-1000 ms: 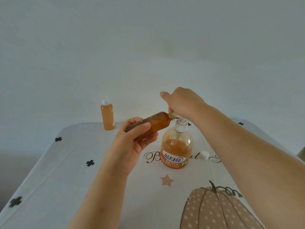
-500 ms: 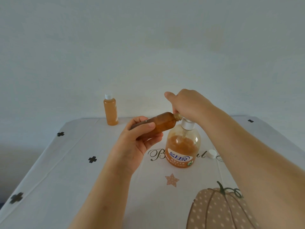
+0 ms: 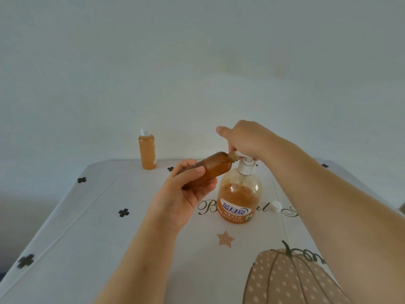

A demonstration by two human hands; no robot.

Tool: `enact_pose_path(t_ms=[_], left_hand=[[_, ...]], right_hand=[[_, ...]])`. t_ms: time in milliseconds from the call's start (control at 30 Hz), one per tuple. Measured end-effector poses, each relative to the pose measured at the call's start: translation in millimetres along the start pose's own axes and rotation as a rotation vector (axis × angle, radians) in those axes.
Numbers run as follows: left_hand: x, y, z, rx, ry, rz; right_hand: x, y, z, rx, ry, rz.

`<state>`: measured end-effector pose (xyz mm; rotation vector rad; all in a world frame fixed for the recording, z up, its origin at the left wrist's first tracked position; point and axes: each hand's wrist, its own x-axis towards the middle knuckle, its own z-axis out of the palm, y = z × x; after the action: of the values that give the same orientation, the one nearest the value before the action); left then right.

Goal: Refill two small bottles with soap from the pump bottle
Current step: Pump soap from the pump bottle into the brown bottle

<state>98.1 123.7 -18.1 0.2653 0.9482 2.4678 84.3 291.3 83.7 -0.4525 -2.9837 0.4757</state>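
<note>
My left hand [image 3: 183, 195] grips a small amber bottle [image 3: 210, 168], uncapped and tilted nearly flat, its threaded mouth up against the pump's nozzle. My right hand [image 3: 245, 140] is curled over the white pump head [image 3: 246, 165] of the orange soap pump bottle [image 3: 240, 194], which stands on the table and is about half full; the nozzle tip is hidden under the hand. A second small bottle [image 3: 147, 150] with a white cap, filled with orange soap, stands upright at the table's far left edge.
A loose white cap [image 3: 275, 206] lies on the tablecloth [image 3: 87, 227] right of the pump bottle. The cloth is white with black clover marks, a star and a pumpkin print at the near right. A plain wall rises behind the table.
The hands and both bottles keep the same hold at the pump. The view has shifted slightly, so everything sits a little further right in frame than one second ago.
</note>
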Motion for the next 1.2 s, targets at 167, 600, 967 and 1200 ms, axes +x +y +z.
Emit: enact_pose_path(t_ms=[167, 600, 967, 1200], left_hand=[[-1, 0, 0, -0.016, -0.007, 0.005], [5, 0, -6, 0.011, -0.003, -0.001], [1, -2, -3, -0.025, -0.012, -0.014], [-6, 1, 1, -0.076, 0.009, -0.018]], right_hand=[[-3, -4, -3, -0.081, 0.001, -0.022], [2, 2, 13, -0.023, 0.08, 0.019], [6, 4, 10, 0.034, 0.13, 0.057], [1, 4, 0, 0.215, 0.163, 0.024]])
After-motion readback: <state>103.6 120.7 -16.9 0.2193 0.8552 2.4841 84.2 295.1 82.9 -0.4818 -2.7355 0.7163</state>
